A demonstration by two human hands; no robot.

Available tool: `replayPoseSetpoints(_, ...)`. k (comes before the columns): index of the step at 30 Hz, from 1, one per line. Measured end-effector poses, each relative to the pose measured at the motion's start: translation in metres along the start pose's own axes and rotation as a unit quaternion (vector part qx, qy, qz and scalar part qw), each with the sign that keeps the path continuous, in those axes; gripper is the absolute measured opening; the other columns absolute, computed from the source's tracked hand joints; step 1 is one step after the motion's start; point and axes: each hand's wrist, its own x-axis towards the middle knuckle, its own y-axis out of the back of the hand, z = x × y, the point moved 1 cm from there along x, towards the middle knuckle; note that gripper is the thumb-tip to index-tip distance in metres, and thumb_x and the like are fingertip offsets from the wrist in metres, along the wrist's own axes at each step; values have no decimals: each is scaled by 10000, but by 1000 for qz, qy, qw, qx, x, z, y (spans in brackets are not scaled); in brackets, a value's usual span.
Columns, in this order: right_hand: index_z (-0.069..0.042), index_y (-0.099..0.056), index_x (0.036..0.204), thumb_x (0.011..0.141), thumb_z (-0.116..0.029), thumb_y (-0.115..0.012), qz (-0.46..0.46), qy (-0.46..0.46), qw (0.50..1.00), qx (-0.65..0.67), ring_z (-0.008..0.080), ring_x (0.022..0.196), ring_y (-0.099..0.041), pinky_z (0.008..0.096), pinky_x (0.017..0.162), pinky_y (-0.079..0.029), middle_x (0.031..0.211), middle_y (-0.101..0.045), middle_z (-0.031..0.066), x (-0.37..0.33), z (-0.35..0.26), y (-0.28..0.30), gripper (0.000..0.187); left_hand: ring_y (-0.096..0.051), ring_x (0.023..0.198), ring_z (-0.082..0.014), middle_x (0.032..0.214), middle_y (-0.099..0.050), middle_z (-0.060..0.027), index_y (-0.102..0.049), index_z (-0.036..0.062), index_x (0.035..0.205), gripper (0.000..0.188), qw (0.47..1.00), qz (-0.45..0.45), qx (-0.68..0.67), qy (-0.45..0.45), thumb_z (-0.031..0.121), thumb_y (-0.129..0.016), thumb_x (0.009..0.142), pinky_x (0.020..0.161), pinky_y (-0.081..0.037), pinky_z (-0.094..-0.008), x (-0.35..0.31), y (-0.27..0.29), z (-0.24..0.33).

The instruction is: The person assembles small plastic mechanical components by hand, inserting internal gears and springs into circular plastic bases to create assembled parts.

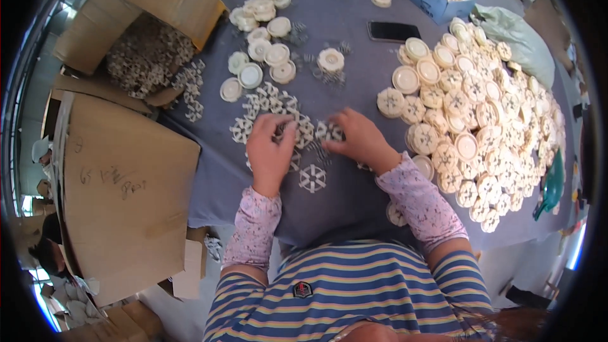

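Note:
My left hand (271,152) is over the near side of a heap of small grey-white spoked plastic pieces (271,100). Its thumb and fingertips come close together in a pinch, slightly blurred, and what lies between them cannot be made out. Just right of the heap, my right hand (358,138) has thumb and fingers around a spoked piece (328,131). Some small dark metal springs (322,153) lie below those fingertips. Nearer to me, a single spoked wheel piece (312,178) rests flat on the grey cloth between my forearms.
Round cream discs (277,55) are scattered beyond my hands. A large pile of cream round parts (465,145) covers the right side. A phone (394,31) and a blue box (437,7) stand farther back. An open carton (152,57) of pieces and another carton (126,196) are left.

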Motion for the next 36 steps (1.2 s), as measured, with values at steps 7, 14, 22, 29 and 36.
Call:
replayPoseSetpoints(7,-62,-656,1353,796,-275,-883,-31,-56,993,96,365,1087,-662,434,953,-552,1197,-626,157,-34,-27,42,638,-666,1095,-369,1125,-716,-137,-731,57,1166,339,979,-92,93,-155,219,-793,874,971,-525,-453,136,-63,-48)
replayPoseSetpoints(14,-66,-643,1380,795,-223,-877,25,-73,996,-41,380,1187,-638,429,1019,-534,1295,-612,159,-75,-17,64,650,-704,1057,-372,1096,-755,-180,-730,105,1184,609,932,-189,282,-124,469,-857,711,908,-516,-485,179,-147,-29)
replayPoseSetpoints(22,-51,-695,1250,871,-217,-809,-45,-20,997,-51,387,1134,-642,471,993,-534,1234,-609,175,-11,19,95,430,-744,960,-378,1029,-765,-209,-761,5,1165,566,983,-144,87,-76,334,-863,717,878,-585,-449,140,-38,30)
replayPoseSetpoints(29,-117,-666,1359,909,-386,-777,24,-103,988,-113,405,1200,-640,486,1036,-526,1270,-623,209,172,129,44,536,-666,1085,-380,1173,-702,-169,-703,69,1328,683,885,-463,-36,-27,317,-890,720,973,-549,-463,-56,-7,57)
replayPoseSetpoints(36,-199,-705,1322,917,-442,-754,-117,9,992,-51,427,1133,-674,507,989,-548,1258,-629,212,183,83,-18,475,-626,1119,-373,1245,-622,-166,-674,103,1369,645,924,-373,-15,-86,273,-853,773,962,-539,-461,-105,-25,31)
